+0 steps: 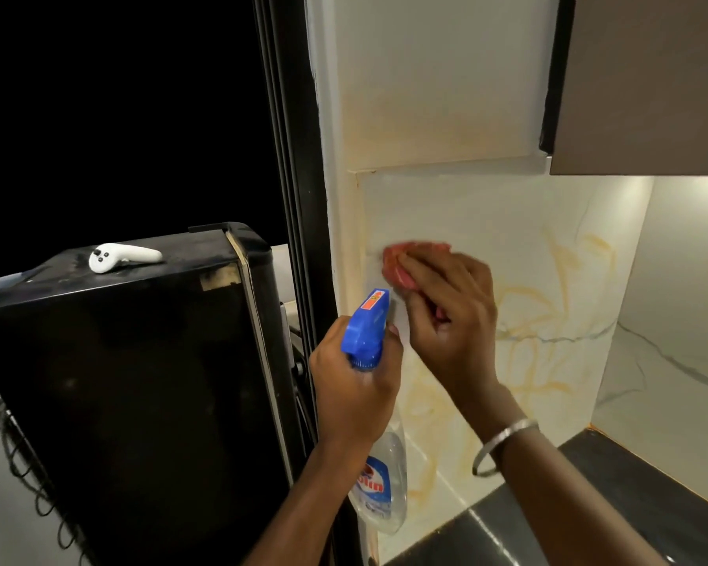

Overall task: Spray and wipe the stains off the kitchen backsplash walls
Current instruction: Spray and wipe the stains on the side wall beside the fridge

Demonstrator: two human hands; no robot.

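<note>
The white marble-look backsplash wall (548, 247) carries orange-yellow smeared stains (544, 312) across its middle and lower part. My right hand (450, 316) presses a pink-red cloth (405, 259) against the wall near its left edge; the cloth looks blurred. My left hand (356, 386) grips the neck of a clear spray bottle (385, 475) with a blue trigger head (366, 324). The bottle's nozzle points at the wall just below the cloth. A metal bangle (503, 445) sits on my right wrist.
A black fridge (140, 402) stands at the left with a white controller (119, 257) lying on its top. A dark door frame (299, 198) runs beside the wall. A brown cabinet (646, 83) hangs at the upper right. The dark countertop (589, 512) lies below.
</note>
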